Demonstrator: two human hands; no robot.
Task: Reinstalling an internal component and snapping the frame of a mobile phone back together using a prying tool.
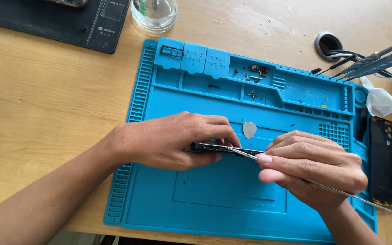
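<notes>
My left hand (171,139) grips a thin dark phone body (205,146) held edge-on above the blue silicone work mat (232,190). My right hand (311,168) holds a long thin metal tool (355,196), its tip resting against the phone's edge near my left fingers. A grey triangular pick (249,130) lies on the mat just behind the two hands.
Small screws and tiny parts (252,94) sit in the mat's upper compartments. A dark phone back cover (385,161) lies at the right edge, with a white tissue (379,100) and several tweezers (377,61) behind it. A glass jar (154,16) and a black pad (60,22) stand at the back.
</notes>
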